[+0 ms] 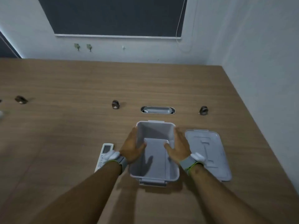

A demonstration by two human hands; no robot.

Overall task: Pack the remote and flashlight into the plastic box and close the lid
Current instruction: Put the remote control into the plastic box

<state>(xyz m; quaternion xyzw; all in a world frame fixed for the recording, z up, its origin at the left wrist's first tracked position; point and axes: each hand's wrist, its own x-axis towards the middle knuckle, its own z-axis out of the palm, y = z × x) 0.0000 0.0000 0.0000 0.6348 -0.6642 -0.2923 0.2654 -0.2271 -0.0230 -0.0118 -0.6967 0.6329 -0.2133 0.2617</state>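
I am looking down at a wooden table point(80, 126) where the grey plastic box point(154, 172) is standing open and upright, its inside bare apart from shadow. My left hand point(131, 149) is pressing flat against the box's left wall, fingers together along the outside and the thumb hooking over the rim into the box. My right hand point(178, 147) is doing the same on the right wall, fingers lying together on the outside and the thumb reaching inside. So both hands are clasping the box between them, neither one pinching anything small. Each wrist is wearing a grey strap with a white block on it.

The white remote point(103, 156) is lying flat on the table just to the left of the box, screen end pointing away from me, its near part hidden behind my left wrist. The lid point(210, 152) is lying flat on the table just to the right of the box, apart from it, partly covered by my right wrist. I am not finding the flashlight with any certainty; three small dark round objects are sitting farther back on the table, one of them point(115, 104) beyond the box, and they are too blurred to name. An oval metal cable slot point(157, 110) is sitting in the tabletop just behind the box.
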